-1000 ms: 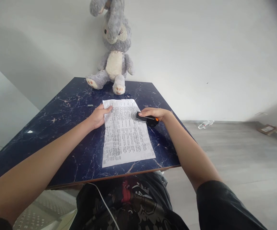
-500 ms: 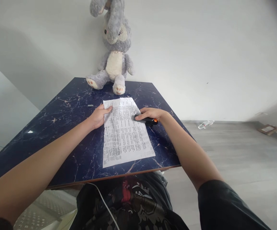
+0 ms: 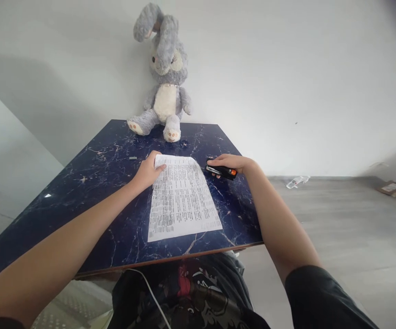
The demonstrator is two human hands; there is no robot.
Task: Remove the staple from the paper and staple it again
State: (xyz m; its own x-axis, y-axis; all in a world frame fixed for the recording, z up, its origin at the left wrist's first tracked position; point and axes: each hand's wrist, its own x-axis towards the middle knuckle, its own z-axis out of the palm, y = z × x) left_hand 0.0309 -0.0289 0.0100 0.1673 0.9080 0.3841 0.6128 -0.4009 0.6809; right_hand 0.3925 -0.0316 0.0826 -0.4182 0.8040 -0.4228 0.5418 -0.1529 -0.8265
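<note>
A printed sheet of paper (image 3: 186,196) lies on the dark blue marbled table (image 3: 115,237), its far end bent up a little. My left hand (image 3: 150,170) pinches the sheet at its far left corner, thumb on top and fingers behind. In my right hand (image 3: 234,162) is a black stapler (image 3: 221,171) with an orange part at its rear end. The stapler's front points left, just off the right edge of the paper and apart from it. Whether there is more than one sheet I cannot tell.
A grey plush rabbit (image 3: 166,98) sits at the table's back, against the wall. Left of my left hand lies a small grey strip (image 3: 133,158). On the floor to the right are a clear plastic item (image 3: 297,182) and a flat brown package (image 3: 392,187).
My right hand has drawn the stapler rightward, off the paper's right edge. The paper's far end now bends up under my left hand. The view has tipped up slightly.
</note>
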